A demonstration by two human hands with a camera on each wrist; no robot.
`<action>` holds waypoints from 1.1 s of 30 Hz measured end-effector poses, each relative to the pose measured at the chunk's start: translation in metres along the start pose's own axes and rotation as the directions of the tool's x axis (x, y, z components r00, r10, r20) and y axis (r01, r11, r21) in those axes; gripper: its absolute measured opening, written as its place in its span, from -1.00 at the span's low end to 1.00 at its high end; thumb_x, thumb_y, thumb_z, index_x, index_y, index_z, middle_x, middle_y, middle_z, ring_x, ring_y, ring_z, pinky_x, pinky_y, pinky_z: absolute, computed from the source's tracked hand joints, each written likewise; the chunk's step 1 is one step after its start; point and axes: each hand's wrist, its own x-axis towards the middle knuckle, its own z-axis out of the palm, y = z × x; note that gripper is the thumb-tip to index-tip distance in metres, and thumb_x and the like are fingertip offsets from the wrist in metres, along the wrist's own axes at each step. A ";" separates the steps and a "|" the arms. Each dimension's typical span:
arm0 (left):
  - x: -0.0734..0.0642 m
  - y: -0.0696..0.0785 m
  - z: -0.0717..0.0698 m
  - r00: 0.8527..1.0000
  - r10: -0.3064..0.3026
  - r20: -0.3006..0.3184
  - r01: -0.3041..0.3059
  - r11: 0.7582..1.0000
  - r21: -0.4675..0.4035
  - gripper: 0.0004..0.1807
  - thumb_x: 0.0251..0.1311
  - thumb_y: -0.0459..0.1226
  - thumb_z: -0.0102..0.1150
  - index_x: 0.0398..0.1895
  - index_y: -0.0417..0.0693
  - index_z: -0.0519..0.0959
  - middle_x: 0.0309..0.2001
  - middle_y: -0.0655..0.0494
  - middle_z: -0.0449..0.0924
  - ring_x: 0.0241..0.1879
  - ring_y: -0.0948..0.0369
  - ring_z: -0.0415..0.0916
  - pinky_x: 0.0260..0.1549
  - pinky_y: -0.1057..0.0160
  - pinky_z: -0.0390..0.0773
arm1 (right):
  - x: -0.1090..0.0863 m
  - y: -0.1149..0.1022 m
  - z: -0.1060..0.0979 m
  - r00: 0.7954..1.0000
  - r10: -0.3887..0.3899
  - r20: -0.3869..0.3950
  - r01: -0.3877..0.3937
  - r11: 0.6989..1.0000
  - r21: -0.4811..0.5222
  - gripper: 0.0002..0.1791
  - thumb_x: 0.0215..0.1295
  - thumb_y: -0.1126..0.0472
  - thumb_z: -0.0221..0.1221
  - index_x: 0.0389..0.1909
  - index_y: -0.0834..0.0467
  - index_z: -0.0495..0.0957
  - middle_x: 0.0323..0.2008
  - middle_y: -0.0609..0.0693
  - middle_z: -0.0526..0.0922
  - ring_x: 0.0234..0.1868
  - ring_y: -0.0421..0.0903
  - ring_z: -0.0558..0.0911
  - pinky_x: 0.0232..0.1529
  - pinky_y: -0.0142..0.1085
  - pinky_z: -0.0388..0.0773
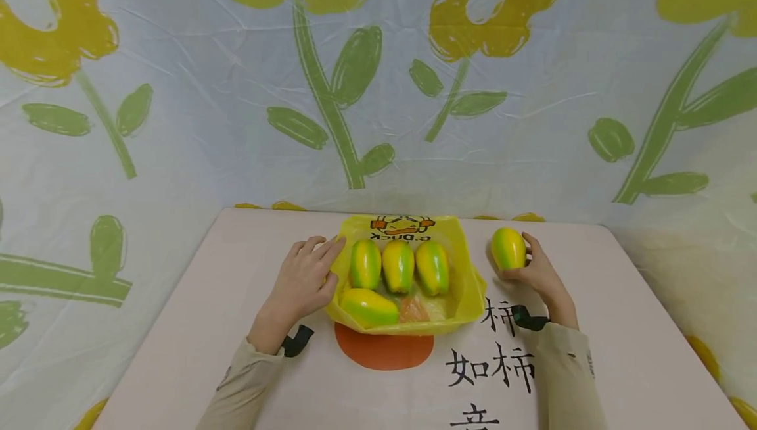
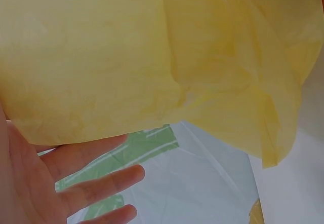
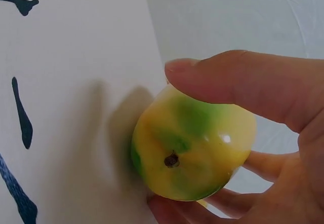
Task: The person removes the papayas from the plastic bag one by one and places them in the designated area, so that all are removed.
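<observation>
A thin yellow bag [image 1: 467, 285] with a printed duck stands spread out like a shallow tray. Inside it, three glossy yellow-green papayas [image 1: 398, 265] line up in a row, and another papaya [image 1: 369, 307] lies crosswise at the front left. My left hand [image 1: 304, 275] touches the bag's left side; in the left wrist view its fingers [image 2: 101, 188] stretch out straight, while the bag hides the thumb. Right of the bag, my right hand [image 1: 541, 275] grips a papaya [image 1: 508, 248] between thumb and fingers. The right wrist view shows that papaya's end [image 3: 192, 143] with a dark stem spot.
The pale table [image 1: 236, 272] carries black brush characters [image 1: 491, 367] in front and to the right. An orange printed patch [image 1: 384, 351] shows at the bag's front edge. A flower-patterned cloth [image 1: 236, 88] hangs behind and around the table.
</observation>
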 end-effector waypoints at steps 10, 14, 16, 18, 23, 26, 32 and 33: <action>-0.001 0.001 -0.002 1.000 -0.001 0.002 0.001 1.000 0.004 -0.41 0.10 -0.33 0.03 0.29 -0.15 0.51 0.16 -0.05 0.60 0.13 -0.09 0.46 0.12 -0.11 0.42 | 0.003 0.004 0.003 0.999 0.036 -0.034 -0.035 0.999 0.033 0.26 0.08 0.26 0.36 0.57 0.21 -0.39 0.46 0.49 -0.09 0.35 0.41 0.13 0.33 0.33 0.10; -0.001 0.001 -0.003 1.000 -0.001 0.001 0.001 1.000 0.001 -0.41 0.10 -0.33 0.01 0.29 -0.15 0.51 0.15 -0.05 0.61 0.14 -0.09 0.45 0.12 -0.11 0.41 | 0.006 0.005 0.006 0.999 0.008 -0.050 -0.007 1.000 0.029 0.23 0.08 0.27 0.37 0.57 0.23 -0.32 0.43 0.49 -0.01 0.32 0.40 0.18 0.32 0.31 0.15; -0.001 0.001 -0.003 1.000 0.001 -0.002 -0.001 1.000 -0.001 -0.41 0.11 -0.33 0.01 0.29 -0.15 0.51 0.15 -0.04 0.61 0.14 -0.09 0.45 0.12 -0.11 0.42 | 0.006 0.005 0.008 0.999 0.002 -0.046 -0.001 1.000 0.022 0.23 0.08 0.26 0.38 0.57 0.22 -0.31 0.43 0.48 -0.01 0.32 0.39 0.18 0.32 0.30 0.14; -0.001 0.001 -0.004 1.000 0.004 -0.006 -0.004 1.000 -0.003 -0.41 0.11 -0.33 0.01 0.29 -0.15 0.51 0.15 -0.04 0.61 0.14 -0.09 0.46 0.11 -0.11 0.42 | 0.007 0.004 0.010 0.999 -0.001 -0.041 0.002 1.000 0.019 0.23 0.09 0.25 0.38 0.57 0.21 -0.31 0.43 0.48 -0.01 0.33 0.39 0.18 0.33 0.30 0.14; -0.001 0.001 -0.003 1.000 0.006 -0.010 -0.006 1.000 -0.002 -0.41 0.11 -0.32 0.00 0.29 -0.15 0.51 0.15 -0.05 0.61 0.13 -0.09 0.46 0.11 -0.10 0.42 | 0.008 0.003 0.011 0.999 0.000 -0.049 0.001 1.000 0.018 0.23 0.09 0.24 0.38 0.57 0.21 -0.33 0.43 0.49 -0.01 0.32 0.39 0.19 0.33 0.29 0.15; -0.001 0.001 -0.003 1.000 0.003 -0.006 -0.003 1.000 0.000 -0.41 0.11 -0.32 -0.02 0.29 -0.15 0.51 0.15 -0.05 0.61 0.13 -0.09 0.46 0.12 -0.10 0.42 | 0.007 0.002 0.011 0.999 0.001 -0.054 0.000 1.000 0.019 0.24 0.09 0.23 0.38 0.57 0.20 -0.34 0.43 0.48 -0.01 0.32 0.39 0.20 0.33 0.29 0.16; -0.001 0.001 -0.004 1.000 -0.001 0.004 0.001 1.000 -0.002 -0.41 0.10 -0.33 0.02 0.29 -0.15 0.51 0.16 -0.05 0.61 0.14 -0.10 0.46 0.13 -0.11 0.41 | 0.006 0.000 0.010 0.999 0.004 -0.052 -0.003 1.000 0.011 0.24 0.10 0.21 0.38 0.57 0.21 -0.35 0.43 0.49 -0.01 0.32 0.39 0.20 0.32 0.29 0.18; -0.001 0.001 -0.004 1.000 -0.001 0.004 0.001 1.000 -0.002 -0.41 0.10 -0.33 0.02 0.29 -0.15 0.51 0.16 -0.05 0.61 0.14 -0.10 0.46 0.13 -0.11 0.41 | 0.006 0.000 0.010 0.999 0.004 -0.051 -0.003 1.000 0.010 0.24 0.10 0.21 0.38 0.57 0.20 -0.35 0.43 0.49 -0.02 0.32 0.39 0.20 0.31 0.29 0.18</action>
